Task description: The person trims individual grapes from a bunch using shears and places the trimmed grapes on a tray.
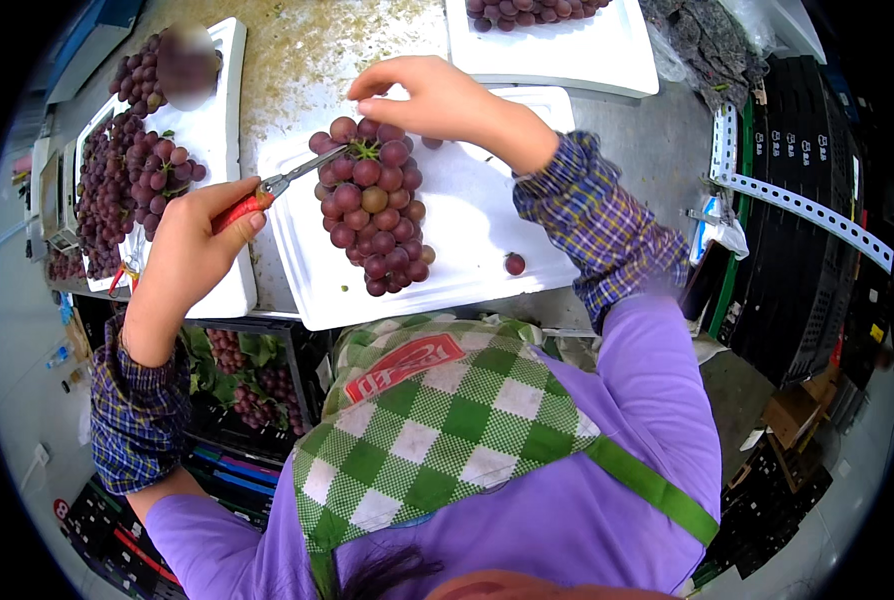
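A bunch of reddish-purple grapes (pixel 375 214) lies on a white foam tray (pixel 477 217) before me. My left hand (pixel 203 236) grips red-handled pruning snips (pixel 289 176). Their pointed metal blades reach to the green stems at the top of the bunch. Just above that end, my right hand (pixel 432 101) is bent with thumb and forefinger slightly apart, nothing visible between them. One loose grape (pixel 515 263) rests near the tray's right side, and another (pixel 432 142) lies close to my right wrist.
More grape bunches (pixel 128 180) lie on white foam trays at left, beside a second pair of red-handled snips (pixel 128 274). Another tray (pixel 559 56) with grapes stands at the back right. A black crate (pixel 297 375) of grapes and leaves sits below the table edge; stacked black crates (pixel 784 217) stand right.
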`<action>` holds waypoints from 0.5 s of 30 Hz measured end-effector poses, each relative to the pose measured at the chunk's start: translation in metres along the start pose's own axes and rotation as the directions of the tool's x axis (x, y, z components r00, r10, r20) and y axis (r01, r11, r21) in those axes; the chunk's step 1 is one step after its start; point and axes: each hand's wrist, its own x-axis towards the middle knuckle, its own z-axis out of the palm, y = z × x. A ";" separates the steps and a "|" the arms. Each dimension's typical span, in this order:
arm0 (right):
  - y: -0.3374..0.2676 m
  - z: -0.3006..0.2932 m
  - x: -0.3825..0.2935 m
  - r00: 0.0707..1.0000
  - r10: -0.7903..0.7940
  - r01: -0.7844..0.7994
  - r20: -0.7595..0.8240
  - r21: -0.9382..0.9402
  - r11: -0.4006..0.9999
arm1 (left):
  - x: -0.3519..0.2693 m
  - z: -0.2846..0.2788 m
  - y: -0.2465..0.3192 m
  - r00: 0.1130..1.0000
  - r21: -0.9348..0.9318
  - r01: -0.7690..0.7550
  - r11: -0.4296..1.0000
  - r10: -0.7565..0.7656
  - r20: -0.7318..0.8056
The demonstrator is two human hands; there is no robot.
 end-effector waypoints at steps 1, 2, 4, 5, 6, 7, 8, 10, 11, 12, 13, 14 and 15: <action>0.000 0.003 0.008 0.997 0.002 0.003 0.077 -0.052 0.999 | 0.004 -0.002 -0.002 0.999 0.001 0.019 1.000 -0.019 0.038; -0.001 0.005 0.015 0.988 0.007 0.009 0.153 -0.104 0.995 | 0.007 -0.002 -0.002 0.999 -0.002 0.016 1.000 -0.016 0.046; 0.002 0.011 0.025 0.967 -0.004 0.048 0.256 -0.165 0.985 | 0.012 -0.005 0.002 0.991 0.016 0.083 0.996 -0.084 0.104; 0.003 0.011 0.028 0.958 -0.012 0.063 0.285 -0.168 0.984 | 0.015 -0.007 0.004 0.984 0.027 0.114 0.993 -0.117 0.133; 0.003 0.011 0.030 0.948 -0.020 0.077 0.318 -0.170 0.982 | 0.016 -0.007 0.003 0.986 0.028 0.097 0.995 -0.100 0.134; 0.002 0.011 0.032 0.937 -0.026 0.092 0.350 -0.172 0.981 | 0.017 -0.007 0.003 0.988 0.029 0.078 0.996 -0.082 0.134; 0.002 0.010 0.033 0.935 -0.024 0.084 0.354 -0.154 0.985 | 0.018 -0.006 0.002 0.989 0.030 0.060 0.998 -0.063 0.134; 0.001 0.008 0.033 0.932 -0.017 0.065 0.362 -0.122 0.990 | 0.021 -0.005 -0.002 0.989 0.022 0.042 0.999 -0.045 0.138; 0.001 0.009 0.033 0.933 -0.021 0.065 0.360 -0.113 0.991 | 0.022 -0.004 -0.005 0.989 0.019 0.033 0.999 -0.036 0.140; 0.002 0.009 0.033 0.934 -0.024 0.065 0.357 -0.105 0.992 | 0.023 -0.004 -0.007 0.990 0.013 0.017 1.000 -0.019 0.140; 0.002 0.008 0.033 0.935 -0.027 0.065 0.353 -0.097 0.993 | 0.023 -0.003 -0.009 0.990 0.007 0.001 1.000 -0.002 0.140; 0.003 0.009 0.032 0.938 -0.031 0.067 0.345 -0.092 0.993 | 0.024 -0.003 -0.012 0.990 0.002 -0.015 1.000 0.014 0.139; 0.004 0.009 0.032 0.941 -0.039 0.072 0.337 -0.086 0.994 | 0.025 -0.002 -0.014 0.990 -0.012 -0.023 1.000 0.025 0.137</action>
